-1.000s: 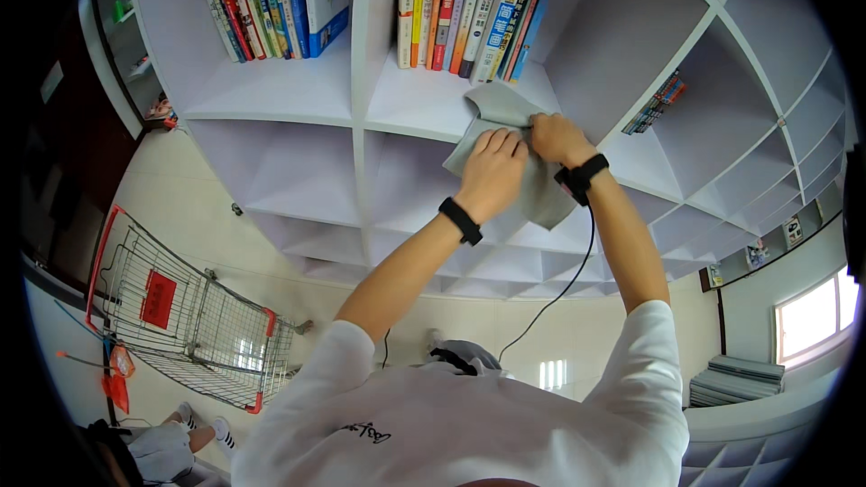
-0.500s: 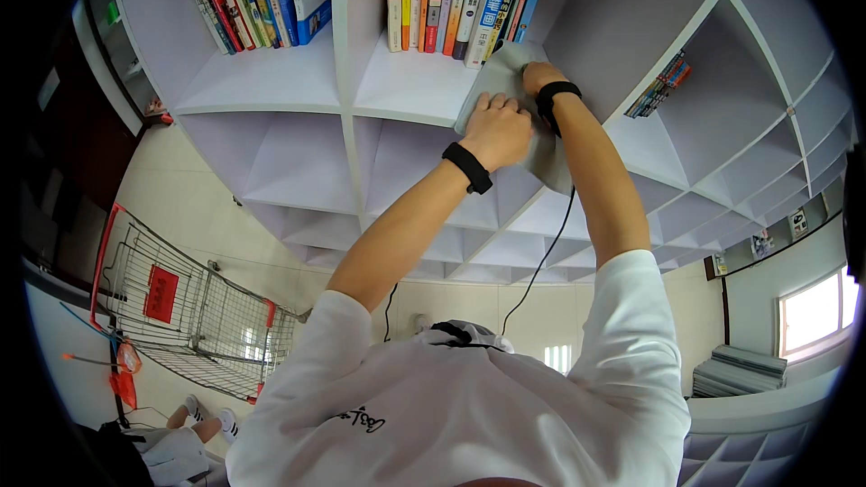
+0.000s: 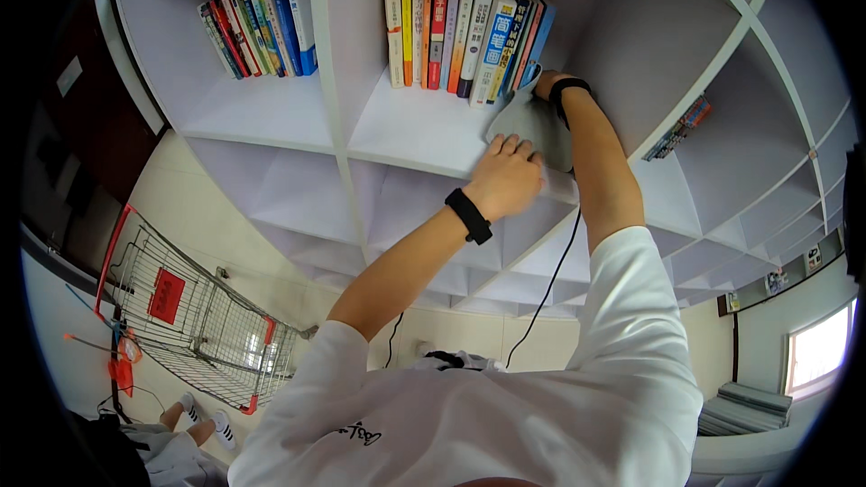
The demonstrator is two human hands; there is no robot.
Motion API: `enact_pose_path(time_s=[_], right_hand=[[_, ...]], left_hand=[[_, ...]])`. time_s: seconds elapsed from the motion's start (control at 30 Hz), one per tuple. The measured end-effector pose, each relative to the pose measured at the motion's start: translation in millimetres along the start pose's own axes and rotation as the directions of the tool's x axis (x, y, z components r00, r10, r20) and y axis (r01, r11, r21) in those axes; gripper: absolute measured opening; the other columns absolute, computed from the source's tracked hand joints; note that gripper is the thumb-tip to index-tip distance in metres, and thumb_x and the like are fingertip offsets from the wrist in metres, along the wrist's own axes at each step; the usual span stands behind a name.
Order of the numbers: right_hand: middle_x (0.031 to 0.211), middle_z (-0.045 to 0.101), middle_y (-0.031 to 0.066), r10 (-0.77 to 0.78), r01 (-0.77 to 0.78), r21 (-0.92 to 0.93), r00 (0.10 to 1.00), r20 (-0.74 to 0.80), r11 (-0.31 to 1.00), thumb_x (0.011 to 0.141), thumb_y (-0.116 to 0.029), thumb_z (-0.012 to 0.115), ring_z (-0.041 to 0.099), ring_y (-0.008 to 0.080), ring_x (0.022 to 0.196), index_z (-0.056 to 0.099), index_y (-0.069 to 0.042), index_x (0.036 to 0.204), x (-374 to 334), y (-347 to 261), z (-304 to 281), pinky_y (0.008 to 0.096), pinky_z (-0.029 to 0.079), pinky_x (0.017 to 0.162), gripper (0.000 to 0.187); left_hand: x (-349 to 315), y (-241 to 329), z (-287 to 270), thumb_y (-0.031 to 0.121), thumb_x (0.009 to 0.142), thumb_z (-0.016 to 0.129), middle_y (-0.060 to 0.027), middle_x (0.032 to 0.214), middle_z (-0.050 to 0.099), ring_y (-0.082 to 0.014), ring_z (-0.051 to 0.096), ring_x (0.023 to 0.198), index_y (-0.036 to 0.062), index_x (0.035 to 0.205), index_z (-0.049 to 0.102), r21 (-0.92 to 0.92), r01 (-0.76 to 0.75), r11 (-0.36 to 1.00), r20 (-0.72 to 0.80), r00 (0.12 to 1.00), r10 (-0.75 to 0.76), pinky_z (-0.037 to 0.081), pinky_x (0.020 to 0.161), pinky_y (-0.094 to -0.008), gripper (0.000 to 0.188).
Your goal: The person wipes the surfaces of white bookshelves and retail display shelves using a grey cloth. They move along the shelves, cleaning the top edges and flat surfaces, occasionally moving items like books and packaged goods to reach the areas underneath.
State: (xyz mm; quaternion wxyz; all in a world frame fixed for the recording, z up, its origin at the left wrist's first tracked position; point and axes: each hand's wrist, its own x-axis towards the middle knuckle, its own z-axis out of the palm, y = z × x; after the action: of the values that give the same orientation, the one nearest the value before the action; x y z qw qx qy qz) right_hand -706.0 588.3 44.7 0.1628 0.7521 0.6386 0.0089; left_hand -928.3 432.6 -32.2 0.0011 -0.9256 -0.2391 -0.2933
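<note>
Over the front edge of a pale shelf (image 3: 424, 146), the left hand (image 3: 507, 180) was held palm down, its bent fingers laid at the near part of a grey cloth (image 3: 525, 124); whether any fabric was pinched in that grip could not be told. The right hand (image 3: 548, 84) was set deeper in the compartment, at the cloth's far end; its fingers were mostly hidden, so whether that grip was closed could not be told either. By this spacing, the cloth was probably being kept spread between its two ends, and the longer reach seemed to be required by the corner beside the books.

The cloth's long axis was directed roughly from front to back along the shelf. Its narrower end was pointed inward, close to the right end of a row of books (image 3: 465, 32), while its broader end was turned toward the front edge, partly covered by the right forearm.

Farther out, a second row of books (image 3: 260, 27) was stood in the compartment to the left. Below, a black cable (image 3: 550, 287) was seen hanging, and a wire shopping cart (image 3: 203, 320) was parked on the floor at left.
</note>
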Motion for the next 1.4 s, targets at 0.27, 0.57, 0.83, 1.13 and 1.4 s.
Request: enact_pose_path(time_s=[0.27,0.57,0.83,1.13,1.4], right_hand=[[0.139,0.051,0.0170,0.096,-0.105,0.101,0.991,0.091,0.989,0.098,-0.028,0.037,0.053,0.0318,0.125,0.056,-0.006,0.131,23.2,3.6,-7.4,0.0427,0.043,0.100,0.044],[0.133,0.057,0.0168,0.085,-0.087,0.025,0.994,0.074,0.996,0.095,-0.019,0.035,0.059,0.0321,0.116,0.059,-0.002,0.126,-57.9,-29.7,-11.8,0.0436,0.048,0.095,0.043],[0.118,0.064,0.0212,0.184,-0.153,0.127,0.940,-0.286,0.980,0.091,-0.017,0.044,0.064,0.0363,0.106,0.070,-0.001,0.107,-132.9,-61.6,34.5,0.0444,0.051,0.089,0.035],[0.102,0.070,0.0192,0.137,-0.105,0.114,0.936,-0.325,0.988,0.086,-0.014,0.051,0.067,0.0375,0.098,0.072,-0.005,0.100,-194.4,-188.0,10.1,0.0448,0.054,0.083,0.027],[0.106,0.067,0.0201,-0.269,0.290,-0.047,0.803,-0.532,0.956,0.077,-0.011,0.058,0.064,0.0361,0.102,0.069,0.000,0.100,-107.6,-249.8,8.5,0.0471,0.051,0.085,0.027]], left_hand=[[13.3,2.8,-1.5,0.029,0.085,0.060,-0.0225,0.114,0.061,-0.0403,0.051,0.118,-0.0014,0.104,0.066,-0.068,0.035,0.997,-0.014,0.999,-0.036,0.032,0.107,-0.0489,0.036],[-3.7,-0.9,-17.5,0.027,0.087,0.060,-0.0123,0.106,0.064,-0.0331,0.058,0.101,0.0046,0.098,0.065,-0.050,0.059,0.997,0.080,0.995,-0.055,0.045,0.090,-0.0473,0.025],[-34.7,-3.4,-47.2,0.032,0.088,0.060,-0.0083,0.102,0.062,-0.0285,0.055,0.103,0.0066,0.104,0.068,0.120,0.229,0.966,-0.096,0.971,-0.218,0.048,0.083,-0.0455,0.031],[-110.0,-58.7,-80.8,0.029,0.082,0.066,-0.0126,0.103,0.060,-0.0292,0.055,0.102,0.0040,0.090,0.071,0.193,0.331,0.924,-0.268,0.923,-0.275,0.048,0.087,-0.0424,0.027],[-215.4,-53.7,-106.1,0.019,0.083,0.066,-0.0155,0.109,0.058,-0.0343,0.055,0.100,0.0002,0.111,0.062,-0.045,0.585,0.810,-0.264,0.775,-0.574,0.048,0.084,-0.0430,0.035]])
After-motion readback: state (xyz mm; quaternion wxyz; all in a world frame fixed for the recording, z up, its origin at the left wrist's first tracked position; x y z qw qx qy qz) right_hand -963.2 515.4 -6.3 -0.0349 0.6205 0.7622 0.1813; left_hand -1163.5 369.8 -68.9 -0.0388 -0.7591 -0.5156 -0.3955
